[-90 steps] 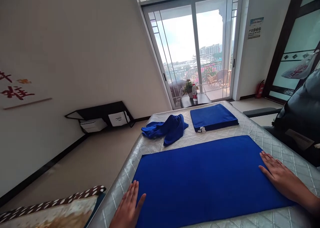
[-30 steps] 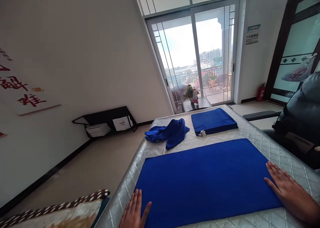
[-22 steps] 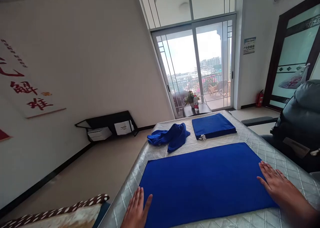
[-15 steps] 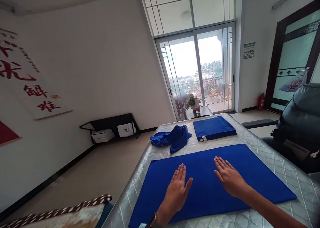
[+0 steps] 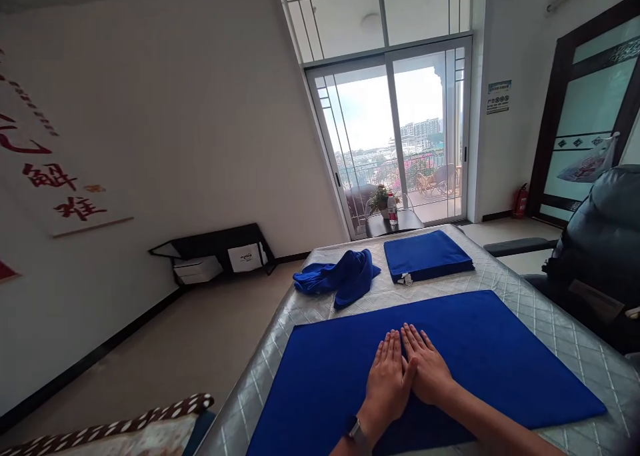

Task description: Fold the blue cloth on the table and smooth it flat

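Observation:
A blue cloth (image 5: pixel 320 383) lies spread flat on the table in front of me. My left hand (image 5: pixel 389 376) rests on it palm down, fingers stretched out, with a dark band on the wrist. Right beside it, my right hand (image 5: pixel 427 369) also lies flat on the cloth, and the two hands touch near the middle. Neither one grips anything. Beyond the cloth, a crumpled blue cloth (image 5: pixel 345 279) sits at the left, and a neat stack of folded blue cloths (image 5: pixel 427 255) with a white tag sits at the right.
The table has a silvery quilted cover (image 5: pixel 565 336). A dark armchair (image 5: pixel 610 236) stands close on the right. Past the far edge is a small table with a plant (image 5: pixel 383 199) and a bottle (image 5: pixel 393 209). A black rack (image 5: pixel 220 253) stands by the left wall.
My right hand has slid left across the cloth and my left hand slightly right, so the hands, apart before, now meet. The view has shifted a little.

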Available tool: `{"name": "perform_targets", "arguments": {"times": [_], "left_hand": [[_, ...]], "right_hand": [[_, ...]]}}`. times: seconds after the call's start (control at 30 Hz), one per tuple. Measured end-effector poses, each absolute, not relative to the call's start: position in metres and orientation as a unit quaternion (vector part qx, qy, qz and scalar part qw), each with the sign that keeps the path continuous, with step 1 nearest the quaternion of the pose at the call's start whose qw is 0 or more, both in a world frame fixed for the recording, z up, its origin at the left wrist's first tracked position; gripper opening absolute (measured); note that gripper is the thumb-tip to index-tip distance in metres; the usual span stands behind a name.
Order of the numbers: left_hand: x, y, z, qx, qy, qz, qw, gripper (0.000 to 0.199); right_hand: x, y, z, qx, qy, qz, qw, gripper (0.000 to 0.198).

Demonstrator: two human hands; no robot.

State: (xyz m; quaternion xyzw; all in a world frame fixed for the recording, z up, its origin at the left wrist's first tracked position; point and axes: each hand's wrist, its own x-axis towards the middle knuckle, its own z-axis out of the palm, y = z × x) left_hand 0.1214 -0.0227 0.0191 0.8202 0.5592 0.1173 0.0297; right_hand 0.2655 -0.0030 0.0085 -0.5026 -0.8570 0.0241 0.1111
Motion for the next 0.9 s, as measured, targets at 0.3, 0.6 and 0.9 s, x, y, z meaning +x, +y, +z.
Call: {"name": "perform_targets", "arguments": {"times": [0.3, 0.6, 0.9], "left_hand": [[0.097, -0.024, 0.021, 0.795, 0.600, 0.087, -0.004, 0.077], [-0.109, -0.047, -0.001, 0.699, 0.706, 0.046, -0.100, 0.061], [-0.151, -0.061, 0.003, 0.710, 0.693, 0.019, -0.120, 0.053]], "right_hand": [[0.286, -0.004, 0.018, -0.576, -0.806, 0.054, 0.124, 0.071], [0.488, -0.007, -0.006, -0.685, -0.712, -0.023, 0.154, 0.074], [0.504, -0.020, 0.028, -0.605, -0.738, -0.074, 0.288, 0.039]]}}
